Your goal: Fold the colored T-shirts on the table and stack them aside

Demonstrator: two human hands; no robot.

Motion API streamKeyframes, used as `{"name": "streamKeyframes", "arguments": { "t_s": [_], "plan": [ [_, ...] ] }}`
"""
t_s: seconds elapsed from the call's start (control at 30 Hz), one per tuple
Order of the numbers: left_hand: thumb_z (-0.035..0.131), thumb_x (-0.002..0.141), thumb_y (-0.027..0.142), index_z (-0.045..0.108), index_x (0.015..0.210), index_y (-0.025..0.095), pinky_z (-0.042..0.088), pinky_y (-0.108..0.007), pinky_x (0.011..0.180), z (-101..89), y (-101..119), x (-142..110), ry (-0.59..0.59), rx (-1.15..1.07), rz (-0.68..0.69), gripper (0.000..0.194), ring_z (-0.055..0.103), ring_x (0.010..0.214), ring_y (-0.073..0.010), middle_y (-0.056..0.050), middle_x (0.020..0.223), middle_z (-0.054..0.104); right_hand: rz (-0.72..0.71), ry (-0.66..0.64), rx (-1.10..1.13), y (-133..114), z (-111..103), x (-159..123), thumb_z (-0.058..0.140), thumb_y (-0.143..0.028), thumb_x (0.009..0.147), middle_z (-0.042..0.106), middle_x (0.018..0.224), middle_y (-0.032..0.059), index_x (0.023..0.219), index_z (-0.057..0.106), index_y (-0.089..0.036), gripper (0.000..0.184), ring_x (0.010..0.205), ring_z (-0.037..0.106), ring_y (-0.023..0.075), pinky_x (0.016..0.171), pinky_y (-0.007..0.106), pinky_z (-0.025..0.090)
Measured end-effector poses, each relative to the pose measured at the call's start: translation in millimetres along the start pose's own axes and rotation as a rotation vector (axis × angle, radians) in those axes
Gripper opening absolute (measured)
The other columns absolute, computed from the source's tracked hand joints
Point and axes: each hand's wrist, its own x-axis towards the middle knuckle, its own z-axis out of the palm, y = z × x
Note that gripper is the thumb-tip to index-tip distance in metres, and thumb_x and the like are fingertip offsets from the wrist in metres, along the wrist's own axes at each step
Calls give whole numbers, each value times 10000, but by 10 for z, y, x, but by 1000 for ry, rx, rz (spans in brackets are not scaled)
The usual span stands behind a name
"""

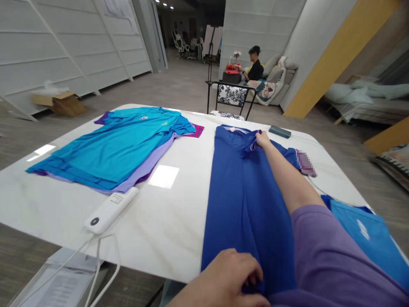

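Observation:
A dark blue shirt (236, 196) lies lengthwise on the white table in front of me, its collar at the far end and one side folded inward. My right hand (262, 139) reaches across it and pinches fabric with striped trim near the collar. Close to the table's near edge, my left hand (228, 273) has its fingers curled on the lower part of the same shirt. A sleeve of the shirt spreads out to the right, where a blurred reddish patch (306, 163) shows. The lowest part of the shirt is hidden behind my left hand and right sleeve.
On the table's left lie stacked shirts, a turquoise one (111, 145) on top. A white power strip (110, 211) with cords sits near them. At right are a blue garment (367, 230) and a dark flat case (280, 131). Beyond stand a chair (231, 96) and a seated person (254, 64).

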Motion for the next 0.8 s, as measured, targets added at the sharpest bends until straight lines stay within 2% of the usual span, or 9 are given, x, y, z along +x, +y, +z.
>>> {"name": "streamKeyframes", "arguments": {
  "t_s": [0.07,0.13,0.2,0.27,0.37,0.53,0.6,0.67,0.8],
  "plan": [
    [791,1038,528,753,1205,284,532,-358,975,-216,10,84,-25,50,-39,299,792,1032,-180,17,1104,841,-26,51,-93,200,-68,-47,726,-342,940,707,1312,199,1300,590,-195,411,1311,663,359,1220,589,540],
    [667,1130,440,751,1330,283,507,-422,1201,-453,-46,140,110,205,-91,268,736,1332,-222,-24,1346,816,-122,88,-270,269,-35,-81,741,-327,928,640,1499,251,1372,603,-168,491,1470,570,413,1302,637,444],
    [641,1139,409,672,1539,289,404,-515,1379,-631,-178,158,218,391,-142,419,553,1613,-273,-56,1645,674,-252,54,-441,195,111,-85,688,-354,997,624,1555,241,1396,639,-171,441,1511,548,421,1299,635,444],
    [715,1087,525,543,1706,303,355,-586,1432,-710,-352,142,224,545,-162,680,387,1739,-335,-68,1821,494,-349,-48,-498,8,354,-52,595,-375,1080,670,1524,201,1371,688,-196,354,1469,600,385,1275,596,478],
    [727,1036,672,347,1833,329,358,-606,1441,-688,-565,87,183,643,-175,947,312,1777,-364,-59,1909,322,-415,-162,-487,-363,817,43,497,-393,1146,699,1520,157,1377,727,-222,368,1434,633,345,1265,556,489],
    [690,1021,746,130,1880,363,325,-630,1468,-618,-683,39,121,608,-205,1095,259,1796,-371,-14,1942,160,-326,-195,-510,-798,1466,270,548,-601,1132,663,1574,179,1350,790,-218,503,1504,537,422,1291,621,419],
    [731,996,729,104,1883,356,342,-659,1458,-618,-706,38,100,574,-209,1148,261,1792,-400,-16,1941,133,-276,-206,-506,-846,1617,376,618,-632,1091,682,1545,159,1278,814,-241,475,1488,537,435,1288,645,395],
    [777,973,690,92,1884,350,346,-675,1454,-619,-729,41,86,538,-212,1189,258,1789,-423,-17,1940,115,-253,-191,-465,-837,1712,475,631,-586,1090,717,1493,124,1259,799,-263,401,1448,566,412,1277,648,391],
    [793,969,677,90,1885,347,336,-687,1457,-626,-740,50,87,497,-218,1201,256,1787,-433,-22,1939,121,-273,-97,-428,-763,1751,525,561,-486,1132,711,1480,134,1321,719,-248,343,1410,581,376,1264,629,387]
  ]
}}
